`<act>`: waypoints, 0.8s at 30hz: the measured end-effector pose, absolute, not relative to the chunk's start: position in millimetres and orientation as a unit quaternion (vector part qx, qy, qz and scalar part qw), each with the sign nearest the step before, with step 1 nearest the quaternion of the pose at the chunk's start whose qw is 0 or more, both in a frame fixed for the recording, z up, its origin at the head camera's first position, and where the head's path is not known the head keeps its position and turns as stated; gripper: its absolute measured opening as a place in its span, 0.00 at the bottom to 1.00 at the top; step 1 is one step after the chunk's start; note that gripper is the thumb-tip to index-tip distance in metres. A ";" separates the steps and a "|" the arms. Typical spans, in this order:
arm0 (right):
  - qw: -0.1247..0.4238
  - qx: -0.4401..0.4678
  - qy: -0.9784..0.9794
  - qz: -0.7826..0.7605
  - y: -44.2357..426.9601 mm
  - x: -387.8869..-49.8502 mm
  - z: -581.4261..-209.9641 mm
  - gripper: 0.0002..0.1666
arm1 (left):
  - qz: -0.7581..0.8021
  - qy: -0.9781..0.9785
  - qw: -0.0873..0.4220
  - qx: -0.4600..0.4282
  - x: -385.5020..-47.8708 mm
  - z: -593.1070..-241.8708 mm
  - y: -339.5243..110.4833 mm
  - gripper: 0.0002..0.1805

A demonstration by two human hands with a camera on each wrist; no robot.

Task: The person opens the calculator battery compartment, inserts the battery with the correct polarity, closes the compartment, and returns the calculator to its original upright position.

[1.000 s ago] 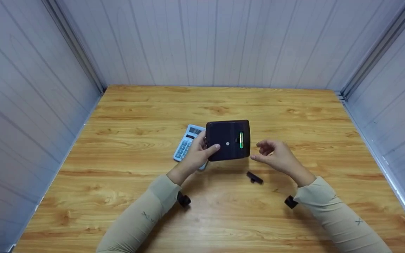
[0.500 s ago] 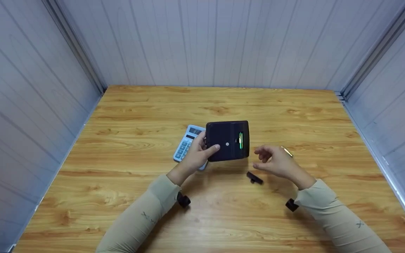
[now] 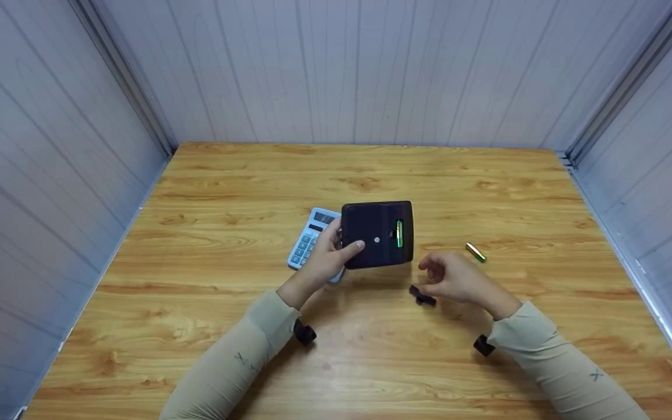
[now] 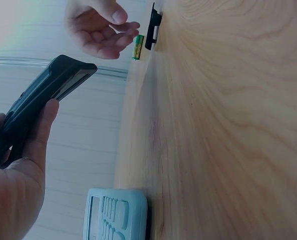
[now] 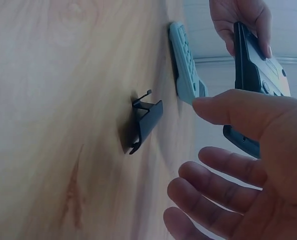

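Note:
My left hand (image 3: 328, 255) grips a black calculator-like device (image 3: 371, 233), thumb across its back. The device's back faces up, and a green-gold battery (image 3: 399, 233) sits in its uncovered slot. To the right, my right hand (image 3: 455, 279) hovers with loosely bent fingers, holding nothing. Just below its thumb lies a small black battery cover (image 3: 423, 297). In the right wrist view the cover (image 5: 148, 120) rests on the table, apart from the fingers. A second green-gold battery (image 3: 476, 252) lies on the table beyond the right hand.
A light blue calculator (image 3: 307, 240) lies face up on the wooden table (image 3: 225, 326), partly hidden by the left hand. Pale panel walls (image 3: 324, 70) stand behind the table and along both sides.
My right hand has moved down from beside the device to near the battery cover. The loose battery, hidden at first, is now in full view. The left hand stays nearly still.

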State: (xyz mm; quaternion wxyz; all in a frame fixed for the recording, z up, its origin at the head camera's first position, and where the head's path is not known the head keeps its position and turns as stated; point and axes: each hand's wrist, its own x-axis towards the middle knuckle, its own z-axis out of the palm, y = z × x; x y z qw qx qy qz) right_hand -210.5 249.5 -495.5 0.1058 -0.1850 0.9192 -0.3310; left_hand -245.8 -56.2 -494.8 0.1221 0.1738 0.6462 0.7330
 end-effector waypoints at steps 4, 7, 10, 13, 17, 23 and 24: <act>0.118 -0.200 0.919 -0.318 249.3 -209.0 -498.9 0.22 | 0.737 0.640 0.120 0.180 -244.4 -495.0 -56.0 0.32; 0.132 -0.202 0.920 -0.309 248.7 -208.0 -499.9 0.23 | 0.738 0.639 0.121 0.179 -243.9 -495.3 -55.7 0.33; 0.151 -0.195 0.921 -0.301 247.2 -207.3 -500.0 0.24 | 0.736 0.642 0.121 0.177 -243.8 -495.1 -55.8 0.33; 0.162 -0.189 0.923 -0.292 245.5 -206.6 -501.0 0.25 | 0.733 0.646 0.121 0.176 -244.0 -495.5 -56.1 0.34; 0.172 -0.181 0.925 -0.285 242.7 -205.4 -500.9 0.25 | 0.729 0.651 0.120 0.172 -243.9 -495.2 -56.1 0.33; 0.179 -0.186 0.924 -0.281 238.2 -206.1 -501.1 0.17 | 0.726 0.654 0.119 0.174 -243.8 -495.1 -56.0 0.33; 0.179 -0.187 0.924 -0.280 237.8 -206.4 -501.4 0.16 | 0.726 0.654 0.119 0.174 -243.8 -495.2 -56.1 0.33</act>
